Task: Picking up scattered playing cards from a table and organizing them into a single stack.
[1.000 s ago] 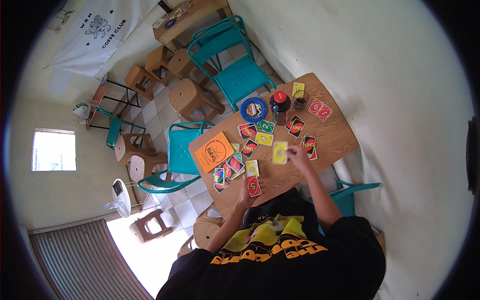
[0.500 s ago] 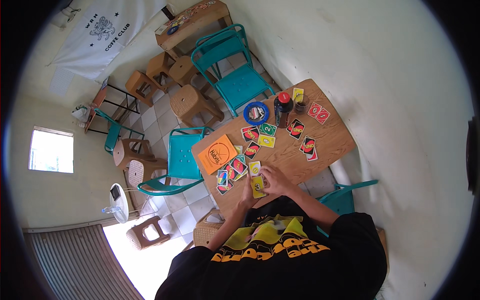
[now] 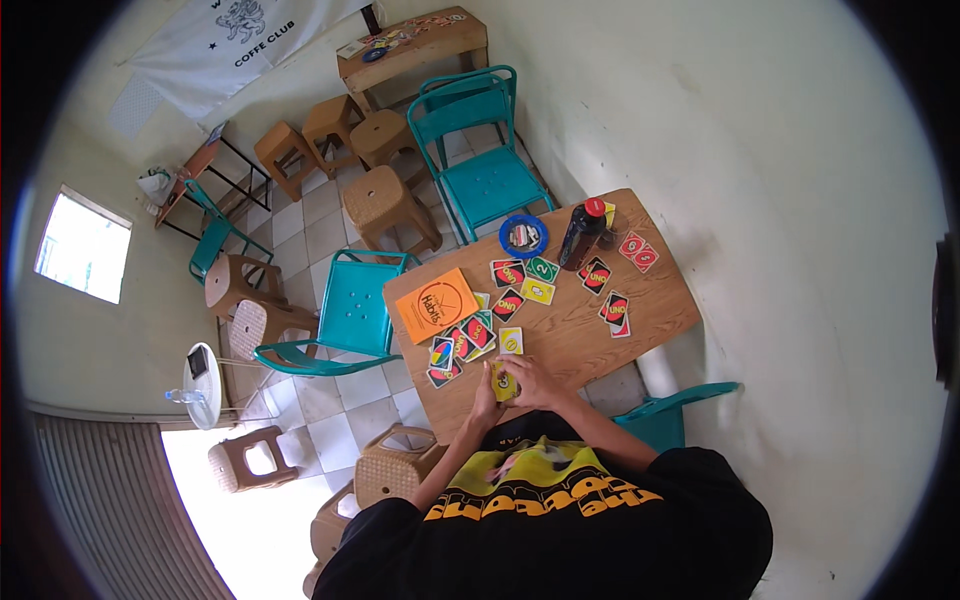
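Observation:
Near the table's front edge, my left hand (image 3: 486,402) is closed around yellow-faced playing cards (image 3: 503,388); how many cannot be made out. My right hand (image 3: 538,384) meets it from the right, fingers bent over the top and side of the same cards. A single yellow card (image 3: 511,341) lies face up just beyond my fingertips, apart from both hands. To its left is a loose cluster of overlapping cards (image 3: 478,333), mostly black-and-red backs, with a multicoloured card (image 3: 442,353) among them. Beyond lie a green card (image 3: 542,270) and another yellow card (image 3: 538,291).
On the wooden table (image 3: 655,300) are an orange booklet (image 3: 437,304), a blue ashtray (image 3: 523,236), a dark red-capped bottle (image 3: 583,236) and a glass (image 3: 612,232) behind it. More cards (image 3: 615,312) lie right. Teal chairs (image 3: 357,308) and brown stools (image 3: 392,210) surround the table.
My right hand has drawn back from the single yellow card, now lying free on the table, to the cards in my left hand. The view has shifted slightly.

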### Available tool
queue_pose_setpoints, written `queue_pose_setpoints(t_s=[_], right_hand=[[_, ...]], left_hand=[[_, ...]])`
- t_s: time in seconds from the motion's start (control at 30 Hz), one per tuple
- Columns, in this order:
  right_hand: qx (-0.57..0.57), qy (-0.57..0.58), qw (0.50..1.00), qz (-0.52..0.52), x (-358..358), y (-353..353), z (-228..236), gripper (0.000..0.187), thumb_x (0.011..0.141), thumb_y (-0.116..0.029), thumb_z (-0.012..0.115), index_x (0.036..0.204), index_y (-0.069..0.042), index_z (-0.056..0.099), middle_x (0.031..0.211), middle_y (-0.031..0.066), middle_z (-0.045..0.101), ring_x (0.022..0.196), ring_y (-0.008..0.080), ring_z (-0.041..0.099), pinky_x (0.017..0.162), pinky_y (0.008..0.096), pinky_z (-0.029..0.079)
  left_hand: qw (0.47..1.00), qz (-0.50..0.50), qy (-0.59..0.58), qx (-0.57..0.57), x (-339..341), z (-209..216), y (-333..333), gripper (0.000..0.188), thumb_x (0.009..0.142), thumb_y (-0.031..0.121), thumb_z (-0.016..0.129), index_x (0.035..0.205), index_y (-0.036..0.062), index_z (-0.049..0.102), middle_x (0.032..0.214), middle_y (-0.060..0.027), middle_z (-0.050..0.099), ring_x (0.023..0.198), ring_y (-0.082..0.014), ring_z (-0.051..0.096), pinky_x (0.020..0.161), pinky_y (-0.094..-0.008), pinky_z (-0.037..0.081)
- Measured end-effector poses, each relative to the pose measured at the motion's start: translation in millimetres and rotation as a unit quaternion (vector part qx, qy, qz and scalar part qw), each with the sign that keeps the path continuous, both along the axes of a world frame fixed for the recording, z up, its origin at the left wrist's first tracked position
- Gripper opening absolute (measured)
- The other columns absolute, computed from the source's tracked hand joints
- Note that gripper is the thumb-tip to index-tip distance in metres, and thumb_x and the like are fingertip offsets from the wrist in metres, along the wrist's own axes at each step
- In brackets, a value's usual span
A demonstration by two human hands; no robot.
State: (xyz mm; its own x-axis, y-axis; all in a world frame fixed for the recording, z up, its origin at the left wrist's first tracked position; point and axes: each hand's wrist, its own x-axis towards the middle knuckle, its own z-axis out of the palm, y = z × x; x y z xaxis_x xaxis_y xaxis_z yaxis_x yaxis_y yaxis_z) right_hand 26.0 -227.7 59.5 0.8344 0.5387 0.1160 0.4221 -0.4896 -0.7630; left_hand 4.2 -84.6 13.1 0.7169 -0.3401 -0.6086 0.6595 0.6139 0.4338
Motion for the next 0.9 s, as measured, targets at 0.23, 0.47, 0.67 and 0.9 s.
queue_pose_setpoints(t_s=[0.23, 0.47, 0.67, 0.9], right_hand=[[-0.018, 0.031, 0.999, 0.007, -6, 2, -2, 0.053, 0.056, -0.024, 0.081, 0.098, -0.005, 0.055, 0.124, 0.0153, 0.051, 0.112, 0.0328, 0.051, 0.095, 0.0406, 0.042], [-0.041, 0.050, 0.998, 0.019, -5, -2, -37, 0.059, 0.056, -0.025, 0.081, 0.104, -0.005, 0.053, 0.125, 0.0174, 0.047, 0.114, 0.0344, 0.049, 0.096, 0.0398, 0.042], [-0.133, 0.002, 0.991, -0.014, 30, -5, -68, 0.062, 0.051, -0.025, 0.084, 0.102, -0.010, 0.052, 0.119, 0.0145, 0.046, 0.112, 0.0339, 0.048, 0.093, 0.0437, 0.040], [-0.222, -0.043, 0.973, -0.041, 65, -7, -105, 0.068, 0.049, -0.029, 0.086, 0.104, -0.012, 0.050, 0.119, 0.0109, 0.045, 0.113, 0.0313, 0.044, 0.094, 0.0456, 0.037]], left_hand=[[0.996, -0.026, 0.012, -0.083, -9, -33, 13, 0.052, 0.094, 0.057, 0.032, 0.105, 0.0108, 0.054, 0.083, -0.0054, 0.063, 0.071, -0.0187, 0.064, 0.057, -0.0315, 0.053], [0.997, -0.045, 0.044, -0.052, -5, -31, 8, 0.050, 0.096, 0.053, 0.031, 0.109, 0.0095, 0.053, 0.090, -0.0073, 0.063, 0.079, -0.0212, 0.065, 0.064, -0.0332, 0.056], [0.999, -0.035, 0.031, -0.010, -5, -67, 34, 0.042, 0.097, 0.041, 0.038, 0.110, 0.0027, 0.051, 0.112, -0.0145, 0.058, 0.104, -0.0275, 0.058, 0.091, -0.0426, 0.048], [0.998, -0.027, 0.053, 0.030, -13, -53, 51, 0.040, 0.096, 0.041, 0.040, 0.106, 0.0049, 0.052, 0.120, -0.0152, 0.055, 0.114, -0.0295, 0.052, 0.101, -0.0423, 0.040]])
